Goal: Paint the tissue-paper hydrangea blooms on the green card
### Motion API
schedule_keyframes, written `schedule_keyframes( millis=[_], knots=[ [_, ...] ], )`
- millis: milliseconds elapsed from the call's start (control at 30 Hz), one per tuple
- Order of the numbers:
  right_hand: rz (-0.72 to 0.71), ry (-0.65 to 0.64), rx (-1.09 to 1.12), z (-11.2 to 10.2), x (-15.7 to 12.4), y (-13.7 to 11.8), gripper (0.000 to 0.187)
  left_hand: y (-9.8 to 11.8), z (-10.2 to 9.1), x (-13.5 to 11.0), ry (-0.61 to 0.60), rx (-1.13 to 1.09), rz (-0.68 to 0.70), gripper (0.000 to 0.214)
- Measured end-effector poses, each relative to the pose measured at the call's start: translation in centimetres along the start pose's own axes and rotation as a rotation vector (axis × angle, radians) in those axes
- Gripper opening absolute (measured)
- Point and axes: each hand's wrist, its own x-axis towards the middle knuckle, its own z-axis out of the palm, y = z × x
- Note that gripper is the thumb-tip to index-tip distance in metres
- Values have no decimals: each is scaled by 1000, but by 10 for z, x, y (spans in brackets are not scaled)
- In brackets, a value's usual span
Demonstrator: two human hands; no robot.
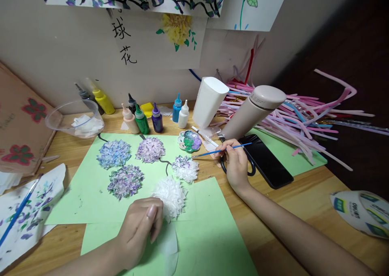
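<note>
My right hand (235, 162) pinches a thin blue paintbrush (221, 150), its tip pointing left toward a partly painted white tissue flower (185, 168) on the light green paper (91, 187). A small flower-shaped paint palette (189, 141) lies just above the brush tip. My left hand (139, 227) is curled with its fingers pressed on the edge of a plain white tissue flower (170, 195) and the tissue under it. Three purple and blue painted flowers (125, 180) sit further left on the same paper.
Several paint bottles (141, 120) line the wall. A clear bowl (75, 120) is at the left, a white cup (209, 101), a beige flask (252, 112), a black phone (267, 160), scissors and a pile of pipe cleaners (304, 114) at the right. A stained cloth with another brush (18, 211) lies far left.
</note>
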Motion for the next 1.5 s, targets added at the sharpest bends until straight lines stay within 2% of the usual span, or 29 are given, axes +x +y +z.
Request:
schedule_keyframes(
  millis=[100,267,467,767,1033,1300,1500],
  knots=[
    [-41,36,22,0,0,-1,15,0,0,0,1,-6,-3,56],
    [-11,-15,15,0,0,0,14,1,0,1,1,-4,-1,56],
    [-134,122,-33,-2,1,1,16,0,1,1,15,-9,-1,57],
    [-29,-16,-6,0,-1,1,16,-1,0,1,2,-10,15,55],
    [-80,16,45,0,0,1,15,-1,0,0,6,-25,10,55],
    [-32,-51,-23,-2,-1,5,15,-1,0,0,7,-28,6,55],
    [5,-44,-17,-1,0,3,16,-1,1,-1,11,-30,12,56]
  ],
)
